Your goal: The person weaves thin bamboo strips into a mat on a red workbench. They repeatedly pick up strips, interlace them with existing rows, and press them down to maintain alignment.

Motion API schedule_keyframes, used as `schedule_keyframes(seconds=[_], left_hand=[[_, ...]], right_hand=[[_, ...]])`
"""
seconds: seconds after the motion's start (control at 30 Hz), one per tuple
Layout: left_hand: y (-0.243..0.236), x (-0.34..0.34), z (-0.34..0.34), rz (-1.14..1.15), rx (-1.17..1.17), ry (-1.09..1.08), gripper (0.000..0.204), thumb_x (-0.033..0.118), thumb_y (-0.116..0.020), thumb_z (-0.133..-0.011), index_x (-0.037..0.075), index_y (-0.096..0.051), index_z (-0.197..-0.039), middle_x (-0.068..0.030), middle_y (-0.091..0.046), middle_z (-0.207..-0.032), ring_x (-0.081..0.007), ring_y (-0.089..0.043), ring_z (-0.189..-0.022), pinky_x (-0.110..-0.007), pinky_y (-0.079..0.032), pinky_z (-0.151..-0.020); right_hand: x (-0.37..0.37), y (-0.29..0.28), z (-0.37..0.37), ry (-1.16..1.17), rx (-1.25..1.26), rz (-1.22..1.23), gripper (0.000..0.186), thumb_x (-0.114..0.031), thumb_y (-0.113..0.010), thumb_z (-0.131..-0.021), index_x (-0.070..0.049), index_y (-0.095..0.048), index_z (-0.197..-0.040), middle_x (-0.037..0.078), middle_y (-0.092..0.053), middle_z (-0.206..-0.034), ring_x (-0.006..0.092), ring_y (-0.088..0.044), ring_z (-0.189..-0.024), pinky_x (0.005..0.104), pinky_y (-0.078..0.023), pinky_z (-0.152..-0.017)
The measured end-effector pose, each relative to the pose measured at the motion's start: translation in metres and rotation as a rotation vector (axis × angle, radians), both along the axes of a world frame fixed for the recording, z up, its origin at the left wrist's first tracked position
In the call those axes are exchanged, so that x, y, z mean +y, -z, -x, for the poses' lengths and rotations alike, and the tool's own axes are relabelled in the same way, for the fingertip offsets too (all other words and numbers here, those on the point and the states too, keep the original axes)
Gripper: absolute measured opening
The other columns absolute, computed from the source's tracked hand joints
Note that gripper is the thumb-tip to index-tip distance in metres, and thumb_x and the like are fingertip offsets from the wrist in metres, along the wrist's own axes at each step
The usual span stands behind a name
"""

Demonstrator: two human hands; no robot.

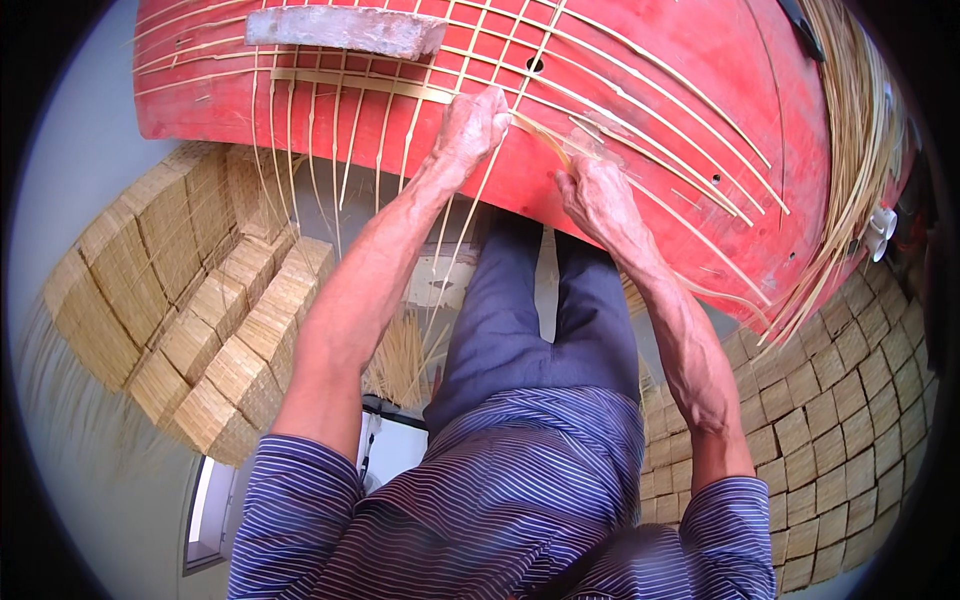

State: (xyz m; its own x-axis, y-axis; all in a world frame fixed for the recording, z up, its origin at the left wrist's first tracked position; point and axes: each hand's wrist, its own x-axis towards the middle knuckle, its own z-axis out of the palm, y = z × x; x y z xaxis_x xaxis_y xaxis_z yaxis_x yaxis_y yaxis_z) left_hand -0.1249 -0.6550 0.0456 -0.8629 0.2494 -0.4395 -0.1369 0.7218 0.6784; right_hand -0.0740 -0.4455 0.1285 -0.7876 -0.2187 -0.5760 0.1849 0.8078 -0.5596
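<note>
Thin pale bamboo strips cross in an open grid (487,42) on a red tabletop (650,60). My left hand (470,130) is closed at the grid's near edge, its fingers pinching a flat bamboo strip (362,84) that runs off to the left. To its right, my right hand (603,197) is closed round the same strip, which bends between the two hands. The fingertips of both hands are partly hidden. A worn, greyish flat bar (345,31) lies across the strips at the upper left. Loose strip ends hang over the table's near edge.
A thick bundle of long strips (845,130) lies along the table's right side, beside a small white object (880,232). Woven box-shaped pieces (235,300) are stacked at the lower left. More woven blocks (830,430) form a wall at the lower right.
</note>
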Motion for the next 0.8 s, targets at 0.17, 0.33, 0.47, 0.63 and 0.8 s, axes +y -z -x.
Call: schedule_keyframes(seconds=[0.17,0.33,0.47,0.63,0.8], left_hand=[[0.001,0.000,0.000,-0.008,0.015,0.012,0.015,0.016,-0.067,-0.086,0.002,-0.061,-0.085,-0.0170,-0.065,-0.071,-0.0352,-0.067,-0.071,-0.044,-0.050,-0.065],[-0.004,0.001,0.004,0.032,-0.034,0.031,0.016,0.017,-0.067,-0.087,0.002,-0.061,-0.085,-0.0175,-0.065,-0.071,-0.0357,-0.067,-0.071,-0.044,-0.050,-0.066],[-0.009,0.000,0.002,0.016,-0.059,0.010,0.017,0.017,-0.067,-0.088,0.002,-0.060,-0.085,-0.0174,-0.064,-0.072,-0.0356,-0.066,-0.071,-0.045,-0.050,-0.066],[-0.001,0.001,0.002,-0.006,0.007,0.030,0.016,0.016,-0.069,-0.086,0.001,-0.061,-0.087,-0.0185,-0.065,-0.073,-0.0373,-0.067,-0.073,-0.047,-0.050,-0.067],[0.002,-0.001,0.004,0.000,-0.029,0.009,0.018,0.017,-0.071,-0.084,0.001,-0.063,-0.084,-0.0198,-0.064,-0.071,-0.0385,-0.066,-0.072,-0.047,-0.050,-0.066]], right_hand=[[0.002,0.016,0.009,0.074,-0.053,0.063,0.028,-0.018,-0.065,-0.086,0.007,-0.059,-0.076,0.028,-0.061,-0.067,0.0480,-0.065,-0.074,0.0537,-0.051,-0.068],[0.000,0.033,0.032,0.150,-0.461,0.165,0.028,-0.022,-0.056,-0.095,0.005,-0.062,-0.090,0.014,-0.066,-0.072,0.0229,-0.068,-0.061,0.0381,-0.056,-0.059],[-0.013,0.026,0.055,0.229,-0.681,0.319,0.026,-0.018,-0.055,-0.092,0.006,-0.061,-0.087,0.018,-0.070,-0.076,0.0222,-0.072,-0.065,0.0350,-0.059,-0.060],[-0.023,0.038,0.064,0.327,-0.849,0.481,0.024,-0.014,-0.052,-0.095,0.005,-0.061,-0.107,0.014,-0.071,-0.095,0.0167,-0.068,-0.067,0.0300,-0.056,-0.055],[-0.029,0.041,0.070,0.301,-0.837,0.422,0.015,-0.005,-0.053,-0.091,0.005,-0.063,-0.097,0.012,-0.071,-0.083,0.0169,-0.069,-0.062,0.0303,-0.057,-0.054]])
